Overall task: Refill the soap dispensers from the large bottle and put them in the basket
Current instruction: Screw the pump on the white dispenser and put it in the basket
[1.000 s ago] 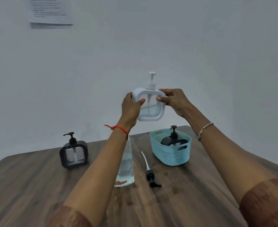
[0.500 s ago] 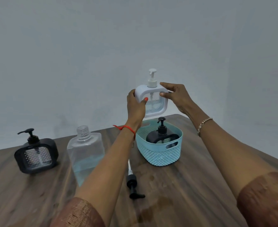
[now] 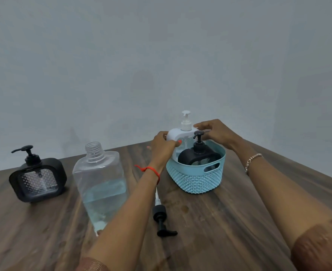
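Observation:
A white square soap dispenser (image 3: 174,135) with a white pump stands upright in the back of the teal woven basket (image 3: 197,179). My left hand (image 3: 162,145) grips its left side and my right hand (image 3: 217,133) holds its top right corner. In front of it, a black dispenser (image 3: 197,156) leans inside the same basket. Another black dispenser (image 3: 37,179) stands on the table at far left. The large clear bottle (image 3: 100,184), uncapped and partly full of bluish liquid, stands left of my left forearm.
A black pump head with its white tube (image 3: 161,218) lies loose on the wooden table (image 3: 229,222) between bottle and basket. A plain grey wall rises close behind the table's far edge. My forearms cross the near table area.
Both hands have lowered the white dispenser from mid-air above the basket down into the basket's back half. The view has tilted downward and shifted left.

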